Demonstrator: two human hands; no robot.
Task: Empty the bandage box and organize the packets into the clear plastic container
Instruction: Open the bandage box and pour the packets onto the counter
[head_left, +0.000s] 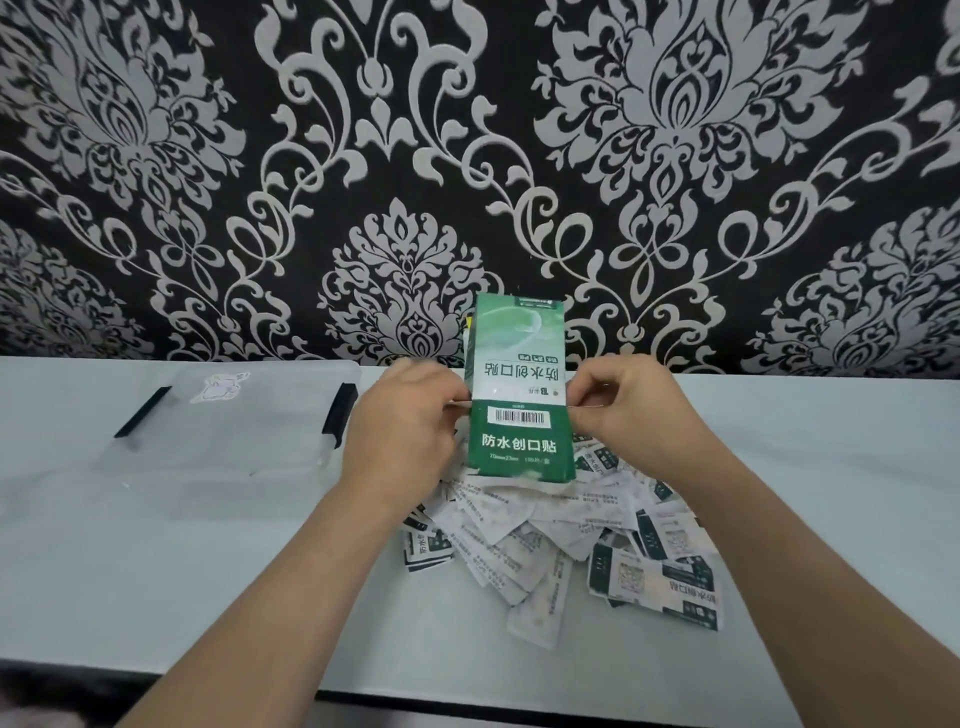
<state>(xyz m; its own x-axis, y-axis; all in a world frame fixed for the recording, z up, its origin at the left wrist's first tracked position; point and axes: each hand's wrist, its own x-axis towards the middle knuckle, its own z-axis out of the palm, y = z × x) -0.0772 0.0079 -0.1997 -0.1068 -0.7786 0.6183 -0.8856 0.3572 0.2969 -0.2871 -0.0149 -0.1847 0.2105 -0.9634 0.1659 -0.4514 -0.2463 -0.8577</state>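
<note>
The left hand (410, 421) is blurred, and its fingertips are lost behind the edge of the box (519, 384) it grips; the right hand (628, 410) hides its own fingertips where it pinches the opposite edge; the box's lower end covers the back of the packets (545, 551); their small print cannot be read; both forearms run off the bottom edge; the clear container (228, 441) is faint, its walls hard to trace.

Table (130, 571) left open at front-left; centre-right is obstructed by packet pile (545, 545) and upright bandage box (519, 389), far-left by clear container (249, 441).
</note>
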